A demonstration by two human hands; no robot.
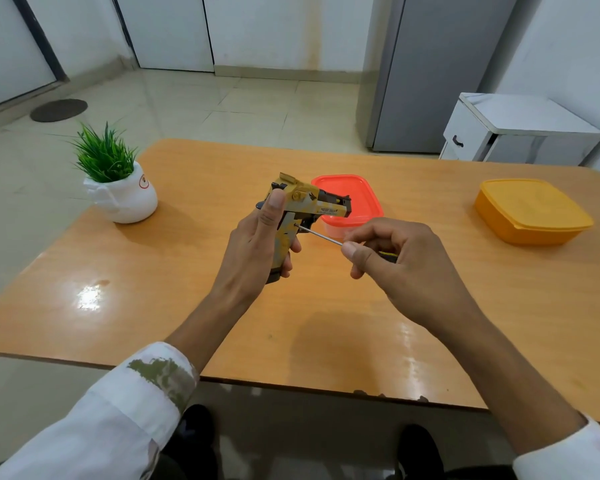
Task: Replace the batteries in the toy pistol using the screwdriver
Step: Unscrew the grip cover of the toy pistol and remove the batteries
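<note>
The person's left hand (257, 247) is wrapped round the handle of the yellow-and-tan plastic toy pistol with black trim (305, 202), thumb pressed up along its back and fingers curled round the front. It holds the toy in the air above the orange wooden table (187, 271), in front of the red lidded plastic box (361, 192). The muzzle points to the right and the handle points down. This most likely turns the flat side of the handle toward the tool and braces the toy against the push of the driver.

The right hand (402, 265) pinches the thin steel screwdriver with a black-and-yellow handle (321, 235) between thumb and curled fingers. Most of the handle is hidden inside the fist. The shaft slants up and to the left, and its tip meets a small spot high on the handle's side, just behind the trigger, presumably the screw of the battery cover. The fingertip hold suits twisting a small screw. The two hands are apart, linked only through the tool.

The pistol has a worn, mottled, camouflage-like finish, a dark butt plate and a label on the slide too small to read. No cover looks removed and no batteries are visible.

A yellow lidded plastic box (530, 209) sits far to the right, and a green artificial plant in a white pot (118, 181) stands to the left
</note>
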